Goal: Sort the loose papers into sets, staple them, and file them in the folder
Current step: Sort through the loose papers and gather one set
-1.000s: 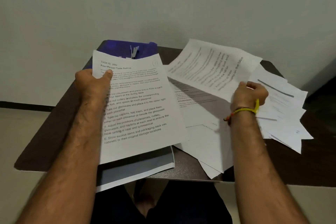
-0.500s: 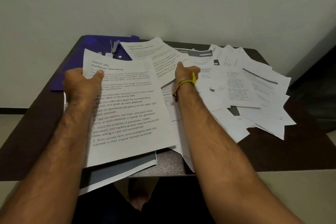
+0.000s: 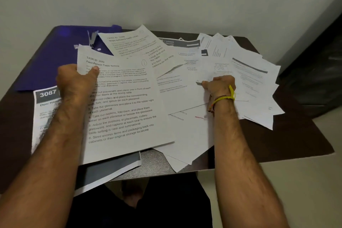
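My left hand (image 3: 75,81) grips the top left corner of a printed sheet headed "Four-Person Table Setting" (image 3: 125,109), held above the table. My right hand (image 3: 219,87), with a yellow band at the wrist, pinches the edge of a sheet in the spread of loose papers (image 3: 246,79) on the right. A sheet headed "Wipe balcony table" (image 3: 137,48) lies on the pile behind the held page. The blue folder (image 3: 61,50) lies at the back left with a silver stapler (image 3: 92,38) on it.
A page marked "3087" (image 3: 46,98) and a grey-banded stack (image 3: 111,170) lie under my left arm at the front edge. The dark table (image 3: 305,144) ends near my lap. A white wall rises behind, and a dark object stands at the far right.
My right hand dropped the "Wipe balcony table" sheet at the back of the pile, then moved right and took hold of another loose sheet. The left hand kept its page.
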